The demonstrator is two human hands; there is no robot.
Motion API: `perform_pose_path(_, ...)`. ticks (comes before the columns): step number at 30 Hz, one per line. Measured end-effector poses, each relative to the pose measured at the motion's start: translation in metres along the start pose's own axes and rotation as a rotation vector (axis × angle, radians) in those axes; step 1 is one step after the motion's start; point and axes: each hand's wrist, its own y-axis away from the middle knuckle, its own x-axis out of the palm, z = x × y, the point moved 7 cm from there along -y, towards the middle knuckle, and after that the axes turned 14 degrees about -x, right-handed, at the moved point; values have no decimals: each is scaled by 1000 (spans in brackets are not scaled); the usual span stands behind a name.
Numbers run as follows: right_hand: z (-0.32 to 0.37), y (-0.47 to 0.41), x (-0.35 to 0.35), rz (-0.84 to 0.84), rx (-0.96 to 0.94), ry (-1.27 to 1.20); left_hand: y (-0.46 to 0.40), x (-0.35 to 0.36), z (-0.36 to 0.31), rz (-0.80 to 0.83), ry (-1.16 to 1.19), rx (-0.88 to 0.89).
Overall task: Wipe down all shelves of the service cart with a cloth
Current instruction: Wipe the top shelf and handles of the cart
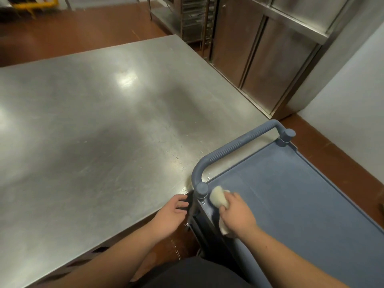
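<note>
The blue-grey service cart (301,196) stands at the lower right, its flat top shelf facing me and its curved handle (234,146) at the far left end. My right hand (236,215) grips a pale crumpled cloth (218,197) and presses it on the near left corner of the top shelf, beside the handle post. My left hand (171,215) hovers with loosely curled fingers over the corner of the steel table, just left of the cart, holding nothing. The lower shelves are hidden under the top one.
A large stainless steel table (99,125) fills the left and centre, touching the cart's handle end. Steel cabinets (270,59) and a rack (195,19) stand at the back right. A white wall (353,104) runs along the right over brown floor.
</note>
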Motion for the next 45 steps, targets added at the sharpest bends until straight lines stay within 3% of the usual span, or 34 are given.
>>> perform_pose_path(3, 27, -4, 25, 238, -83, 183, -3, 3, 6, -8, -3, -54)
perform_pose_path(9, 49, -24, 14, 332, -159, 470, -5, 12, 2, 11, 56, -48)
perform_pose_path(14, 34, -10, 10, 171, -180, 218, -10, -6, 8, -59, 48, -69)
perform_pose_path(17, 31, -1, 14, 238, -282, 304, -15, -11, 8, -83, 30, -70)
perform_pose_path(22, 30, -28, 18, 447, -240, 353, -19, -8, 3, -69, -35, -73)
perform_pose_path(28, 13, -44, 29, 618, -168, 79, -22, -5, -4, -62, -30, -71)
perform_pose_path(35, 16, -48, 15, 748, 64, -203, -25, 0, -16, -35, -37, -28)
perform_pose_path(38, 13, -39, 12, 736, 110, -116, -25, 0, -15, -20, -64, -20)
perform_pose_path(45, -27, -25, -22, 110, 106, 33, -27, 1, -17, -21, -106, -11)
